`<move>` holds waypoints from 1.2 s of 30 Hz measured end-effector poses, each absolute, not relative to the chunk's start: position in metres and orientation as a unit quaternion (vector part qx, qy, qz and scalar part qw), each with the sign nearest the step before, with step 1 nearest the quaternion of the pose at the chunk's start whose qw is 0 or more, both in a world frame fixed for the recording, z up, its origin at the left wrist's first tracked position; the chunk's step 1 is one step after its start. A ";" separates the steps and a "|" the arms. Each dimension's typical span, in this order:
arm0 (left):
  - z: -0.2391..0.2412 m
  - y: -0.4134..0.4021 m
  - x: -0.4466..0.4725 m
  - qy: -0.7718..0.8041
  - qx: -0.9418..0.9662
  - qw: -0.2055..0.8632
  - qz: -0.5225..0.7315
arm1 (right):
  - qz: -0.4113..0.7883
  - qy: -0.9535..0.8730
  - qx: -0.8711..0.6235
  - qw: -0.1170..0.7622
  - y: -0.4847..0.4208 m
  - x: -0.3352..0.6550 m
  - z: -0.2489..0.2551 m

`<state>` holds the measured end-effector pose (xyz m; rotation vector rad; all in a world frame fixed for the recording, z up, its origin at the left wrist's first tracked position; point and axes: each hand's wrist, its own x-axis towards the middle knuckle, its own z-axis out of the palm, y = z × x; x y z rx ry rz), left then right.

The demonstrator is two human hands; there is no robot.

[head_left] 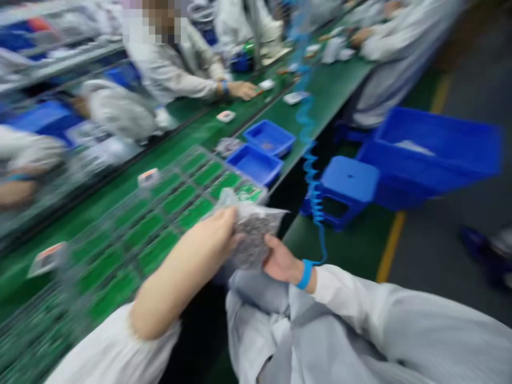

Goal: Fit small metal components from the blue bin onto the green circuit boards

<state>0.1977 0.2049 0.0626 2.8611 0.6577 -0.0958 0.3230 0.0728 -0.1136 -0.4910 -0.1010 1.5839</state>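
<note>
A clear plastic bag of small dark parts (253, 240) is held in the air in front of the person's lap, beside the near edge of the worktop. The left hand (212, 234) is laid over the bag's upper side, with the fingers (228, 220) clenched onto the film. The right hand (282, 261) is set against its lower edge, with the thumb (272, 246) pressed on the bag; the other fingers are hidden behind it, so their exact hold cannot be told. A blue wrist strap (304, 274) is worn on the right wrist, and a coiled blue cord (316, 213) is led upward from it. With a loose load like this, a two-handed hold is best kept level and clear of the boards.

Just beyond the bag, a tray of green circuit boards (172, 213) is laid on the green worktop (332, 90). Two small blue bins (270, 137) are placed past the tray, and small white cards (226, 116) are spread farther along. Across the worktop, a co-worker's hand (242, 90) is rested near one such card. To the right, a blue stool (348, 181) and a large blue crate (432, 154) are stood on the floor, beside a yellow floor line (394, 245).
</note>
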 end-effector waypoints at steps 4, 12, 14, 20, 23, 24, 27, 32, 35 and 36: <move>0.037 0.243 0.207 0.196 0.972 0.132 -0.012 | 0.670 -0.059 -0.220 0.706 0.089 0.331 -0.115; 0.043 0.254 0.230 0.180 0.961 0.208 -0.043 | 0.641 -0.067 -0.201 0.738 0.087 0.341 -0.113; 0.044 0.255 0.237 0.169 0.962 0.211 -0.032 | 0.634 -0.066 -0.206 0.743 0.087 0.344 -0.111; 0.046 0.259 0.248 0.177 0.963 0.204 -0.019 | 0.620 -0.050 -0.217 0.752 0.089 0.348 -0.110; 0.050 0.263 0.257 0.172 0.960 0.217 -0.031 | 0.615 -0.043 -0.217 0.757 0.091 0.352 -0.108; 0.052 0.264 0.261 0.165 0.960 0.225 -0.033 | 0.612 -0.041 -0.217 0.760 0.092 0.354 -0.107; 0.058 0.269 0.280 0.135 0.962 0.236 -0.033 | 0.590 -0.033 -0.228 0.774 0.092 0.367 -0.100; 0.062 0.282 0.324 0.085 0.964 0.252 -0.003 | 0.540 -0.028 -0.261 0.800 0.097 0.403 -0.083; 0.063 0.294 0.350 0.091 0.964 0.250 0.019 | 0.526 -0.037 -0.263 0.808 0.107 0.424 -0.074; 0.064 0.298 0.357 0.088 0.964 0.250 0.029 | 0.523 -0.040 -0.260 0.811 0.111 0.429 -0.071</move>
